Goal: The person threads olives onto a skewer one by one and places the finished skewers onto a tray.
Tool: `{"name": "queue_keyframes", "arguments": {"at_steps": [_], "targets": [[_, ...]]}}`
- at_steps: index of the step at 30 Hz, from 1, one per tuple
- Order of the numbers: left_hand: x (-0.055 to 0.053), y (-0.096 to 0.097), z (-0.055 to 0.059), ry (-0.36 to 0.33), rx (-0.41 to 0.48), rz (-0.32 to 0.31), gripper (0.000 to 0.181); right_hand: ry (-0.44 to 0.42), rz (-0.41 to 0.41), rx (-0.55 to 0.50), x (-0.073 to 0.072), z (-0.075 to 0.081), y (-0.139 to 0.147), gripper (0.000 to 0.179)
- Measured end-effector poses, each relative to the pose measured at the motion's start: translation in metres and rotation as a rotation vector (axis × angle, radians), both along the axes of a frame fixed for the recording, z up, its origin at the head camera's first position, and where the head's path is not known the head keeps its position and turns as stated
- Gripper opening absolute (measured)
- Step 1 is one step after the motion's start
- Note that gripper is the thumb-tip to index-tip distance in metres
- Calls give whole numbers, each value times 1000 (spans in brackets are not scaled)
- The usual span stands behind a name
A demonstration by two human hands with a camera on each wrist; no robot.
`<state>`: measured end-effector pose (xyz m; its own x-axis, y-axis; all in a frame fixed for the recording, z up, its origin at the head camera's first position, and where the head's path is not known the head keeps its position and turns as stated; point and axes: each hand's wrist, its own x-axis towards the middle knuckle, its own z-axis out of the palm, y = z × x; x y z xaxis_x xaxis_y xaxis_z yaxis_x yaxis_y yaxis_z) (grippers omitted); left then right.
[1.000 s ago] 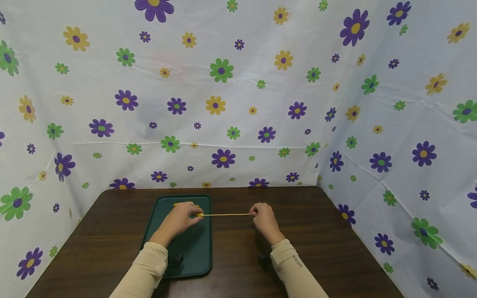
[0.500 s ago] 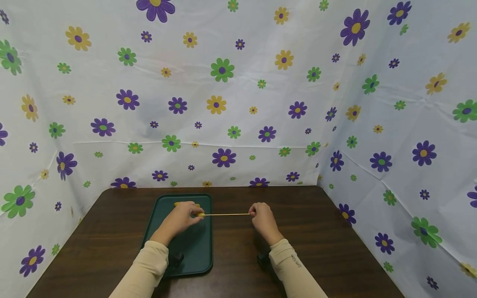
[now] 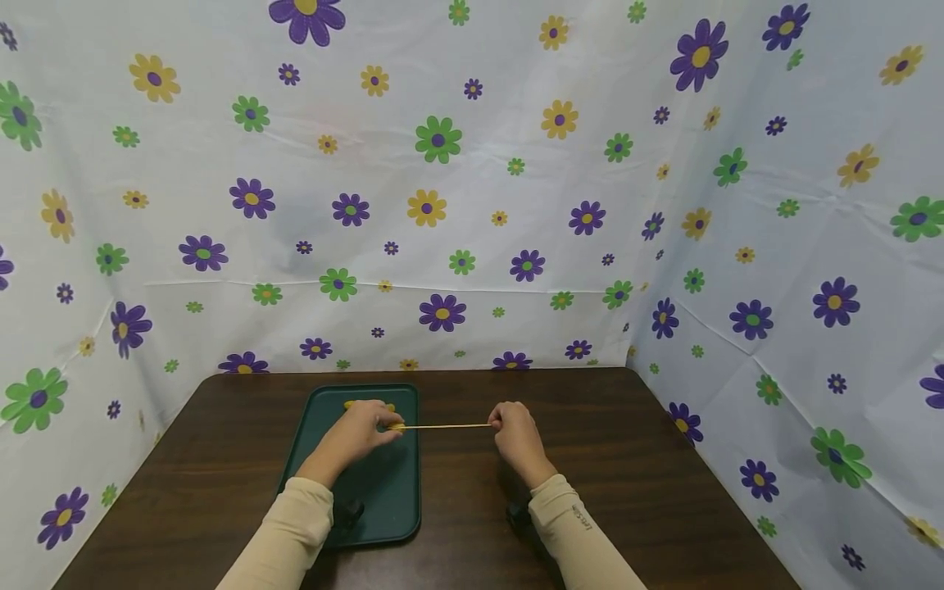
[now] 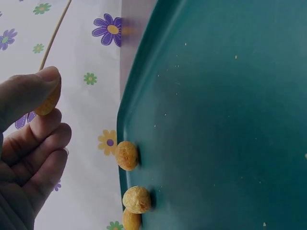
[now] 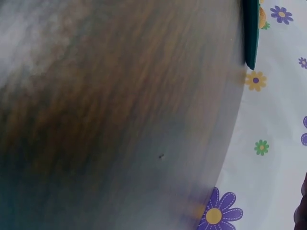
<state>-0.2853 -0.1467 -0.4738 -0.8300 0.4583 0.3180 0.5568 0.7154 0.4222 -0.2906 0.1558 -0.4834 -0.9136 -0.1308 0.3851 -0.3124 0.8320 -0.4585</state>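
In the head view my left hand is above the green tray, pinching a small golden-brown ball between thumb and fingers. A thin wooden skewer runs level from this ball to my right hand, whose fingertips pinch its other end over the bare wood. Up close in the left wrist view, the skewer meets the ball behind the thumb; how deep it goes is hidden. Only a sliver of right fingers shows at the right wrist view's edge.
Several more golden-brown balls lie by the tray's far rim, partly behind my left hand in the head view. Crumbs dot the tray. The brown table extends to the right, with flowered cloth behind and at both sides.
My right hand has shifted slightly left toward the ball, and the visible stretch of skewer between the hands is a little shorter. My left hand stays almost still.
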Motion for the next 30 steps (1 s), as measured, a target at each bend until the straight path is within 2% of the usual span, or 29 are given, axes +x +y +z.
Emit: {"name": "queue_keyframes", "arguments": {"at_steps": [19,30], "targets": [[1,-1,5,-27,26,-31,10,35,10,14,0,-1,-9,21],[0,-2,4,-33,38,-42,9,77,44,22,1,-1,-16,24]]}}
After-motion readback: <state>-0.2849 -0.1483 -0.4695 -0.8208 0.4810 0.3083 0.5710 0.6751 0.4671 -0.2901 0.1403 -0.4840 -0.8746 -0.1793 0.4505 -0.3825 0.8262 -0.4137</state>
